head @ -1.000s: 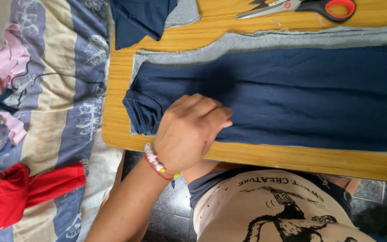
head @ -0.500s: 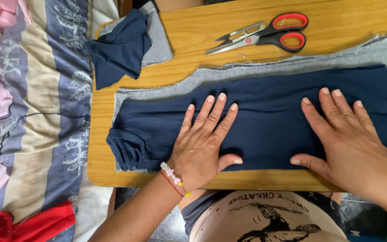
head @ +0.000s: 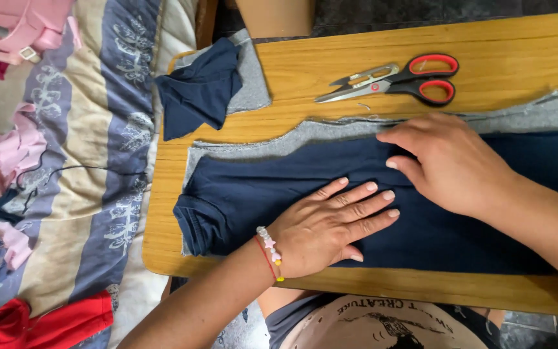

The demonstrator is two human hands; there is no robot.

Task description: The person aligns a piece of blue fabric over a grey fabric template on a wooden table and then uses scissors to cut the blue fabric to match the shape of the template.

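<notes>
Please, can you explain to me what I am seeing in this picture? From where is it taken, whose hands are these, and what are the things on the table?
The picture comes from a camera worn on a person's head, looking down, so both hands are that person's own. There is no machine here.

The left hand, with a beaded bracelet at the wrist, lies flat with fingers spread on a dark blue garment. The right hand also presses on this garment, nearer its upper edge. Neither hand grips anything; both are open.

Under the blue garment lies a grey fabric, showing along its edges. Both rest on a wooden table. Further back are scissors with red handles, closed, and a small folded pile of blue and grey cloth at the table corner.

On the left is a striped blanket with pink and red clothes.
</notes>
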